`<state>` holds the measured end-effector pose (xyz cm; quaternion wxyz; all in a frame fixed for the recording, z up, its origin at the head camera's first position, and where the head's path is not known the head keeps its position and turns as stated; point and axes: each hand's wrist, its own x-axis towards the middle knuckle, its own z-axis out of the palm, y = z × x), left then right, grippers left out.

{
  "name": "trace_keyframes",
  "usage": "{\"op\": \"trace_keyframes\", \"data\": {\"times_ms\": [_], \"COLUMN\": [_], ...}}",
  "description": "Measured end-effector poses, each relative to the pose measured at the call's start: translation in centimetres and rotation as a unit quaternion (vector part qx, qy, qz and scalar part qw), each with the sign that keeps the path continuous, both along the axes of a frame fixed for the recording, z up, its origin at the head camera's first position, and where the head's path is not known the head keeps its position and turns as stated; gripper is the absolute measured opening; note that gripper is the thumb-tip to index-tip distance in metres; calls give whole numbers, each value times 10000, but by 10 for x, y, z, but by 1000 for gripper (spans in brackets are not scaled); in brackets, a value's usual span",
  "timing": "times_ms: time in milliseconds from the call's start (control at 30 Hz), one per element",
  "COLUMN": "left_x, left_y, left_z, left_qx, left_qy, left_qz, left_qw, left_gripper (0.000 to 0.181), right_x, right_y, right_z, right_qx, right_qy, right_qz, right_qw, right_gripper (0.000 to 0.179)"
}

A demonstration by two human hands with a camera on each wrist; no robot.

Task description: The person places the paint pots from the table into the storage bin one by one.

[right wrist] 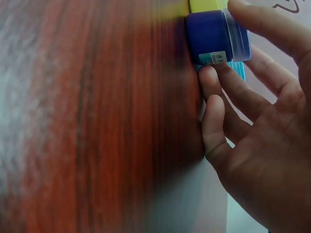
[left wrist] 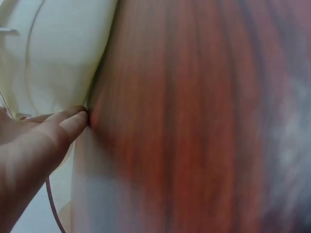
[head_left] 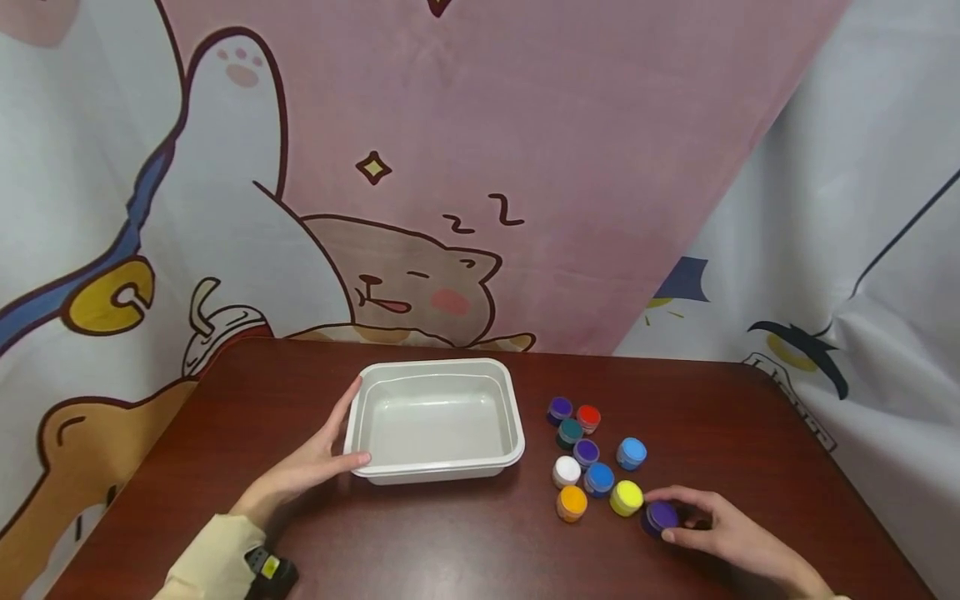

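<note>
My left hand (head_left: 311, 462) holds the left side of a white plastic basin (head_left: 442, 475), its thumb at the near rim and a finger stretched along the side. In the left wrist view, fingertips (left wrist: 77, 116) lie low against the basin's outer wall, close to the table. On the right, my right hand (head_left: 720, 525) pinches a purple paint jar (head_left: 662, 517) between thumb and fingers. The right wrist view shows that jar (right wrist: 209, 36) with its clear-edged lid and a small label, its base close to the tabletop. The other fingers curl beneath it in that view.
Left of the purple jar stands a yellow jar (head_left: 626, 497). Several more jars cluster between it and the basin, including orange (head_left: 572, 503), white (head_left: 566, 472), red (head_left: 588, 418) and light blue (head_left: 632, 452). A printed cloth (head_left: 585, 167) hangs behind the brown table (head_left: 465, 542).
</note>
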<state>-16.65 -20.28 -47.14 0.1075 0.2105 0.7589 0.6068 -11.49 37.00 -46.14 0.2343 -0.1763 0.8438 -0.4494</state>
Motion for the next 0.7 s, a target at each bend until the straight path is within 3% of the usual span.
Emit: {"op": "trace_keyframes", "data": {"times_ms": [333,700], "left_x": [-1,-2], "left_y": [1,1], "left_z": [-1,-2], "left_qx": [-113,-177], "left_qy": [16,61], "left_qz": [40,74], "left_qw": [9999,9998], "left_gripper": [102,102], "right_x": [-6,-10], "right_y": [0,-5], "right_z": [7,29], "right_qx": [4,-99], "right_qy": [75,1467], "right_qz": [-327,-403], "right_qw": [9994,9883], "right_gripper": [38,32]}}
